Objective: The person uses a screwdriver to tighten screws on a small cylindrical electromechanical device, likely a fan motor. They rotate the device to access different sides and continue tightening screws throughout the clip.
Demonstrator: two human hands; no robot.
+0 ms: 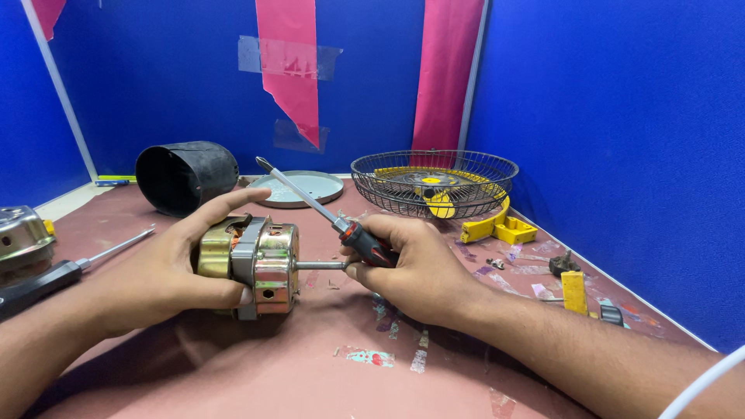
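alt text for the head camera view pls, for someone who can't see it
The left hand grips a metal fan motor on a reddish table, while the right hand holds a red-and-black screwdriver beside the motor's shaft. Behind lie a wire fan guard, black cylindrical housing and second screwdriver.

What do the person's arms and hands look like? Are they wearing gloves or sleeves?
No gloves and no sleeves show. The left hand and right hand are bare, and both forearms are bare as far as the picture shows. The arms have some fine hair. No rings, watch or bracelet show. A thin white cable curves across the bottom right corner, by the right arm.
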